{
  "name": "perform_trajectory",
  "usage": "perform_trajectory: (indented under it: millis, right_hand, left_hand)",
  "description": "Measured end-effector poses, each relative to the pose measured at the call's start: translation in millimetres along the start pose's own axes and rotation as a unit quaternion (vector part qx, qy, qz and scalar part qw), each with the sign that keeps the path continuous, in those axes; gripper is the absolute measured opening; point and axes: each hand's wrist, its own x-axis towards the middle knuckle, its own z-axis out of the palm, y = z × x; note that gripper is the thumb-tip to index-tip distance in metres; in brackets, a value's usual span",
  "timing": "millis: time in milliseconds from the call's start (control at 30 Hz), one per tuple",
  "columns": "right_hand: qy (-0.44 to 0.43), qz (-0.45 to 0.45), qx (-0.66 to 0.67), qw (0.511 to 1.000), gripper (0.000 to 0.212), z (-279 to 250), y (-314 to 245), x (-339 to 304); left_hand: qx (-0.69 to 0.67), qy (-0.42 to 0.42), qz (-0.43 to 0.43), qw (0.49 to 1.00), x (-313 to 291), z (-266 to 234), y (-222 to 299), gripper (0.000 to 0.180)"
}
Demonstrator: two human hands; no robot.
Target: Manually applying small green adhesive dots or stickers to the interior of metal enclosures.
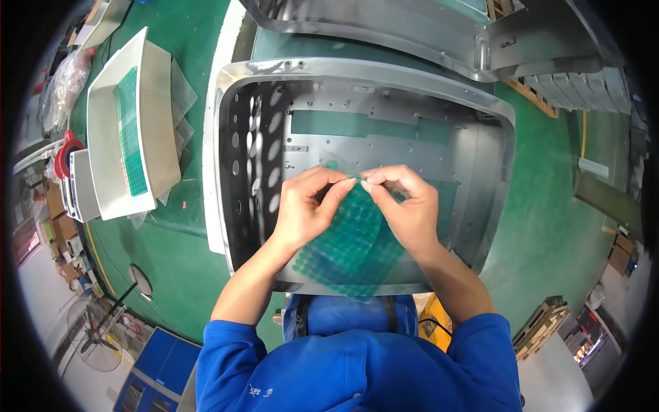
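Both hands meet over a large grey metal housing (398, 81), a deep tray-like shell with holes along its left wall and slots in its floor. Thumb and forefinger of my left hand (303, 207) pinch the top of a clear sheet of green round stickers (353, 240). Close beside it, my right hand (412, 209) pinches the same top edge, fingertips nearly touching the left ones. The sheet hangs down toward my body, across the housing's near rim. Whether a single sticker is between the fingertips, I cannot tell.
To the left stands a white plastic bin (154, 130) with green sticker sheets (130, 130) inside. Beyond the housing lies another curved metal shell (412, 34). A standing fan (96, 334) is at lower left, and wooden pallets (542, 326) at lower right.
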Motion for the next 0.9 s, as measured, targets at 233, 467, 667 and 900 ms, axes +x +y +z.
perform_trajectory:
  millis: [233,467,667,900]
  right_hand:
    - [-0.021,0.038,0.019,0.999,0.009,-4,10,5]
    - [0.006,-0.084,-0.124,0.989,0.003,-6,23,21]
    - [0.052,0.043,-0.226,0.972,0.009,-100,92,114]
    - [-0.067,0.046,-0.365,0.928,0.009,-105,94,137]
  left_hand:
    - [-0.016,-0.005,-0.022,1.0,4,3,1,0.007]
    - [-0.031,0.04,-0.143,0.988,-1,11,-17,0.009]
    - [-0.018,0.06,-0.22,0.973,-3,7,-27,0.014]
    - [-0.045,0.083,-0.237,0.967,-1,7,-38,0.016]
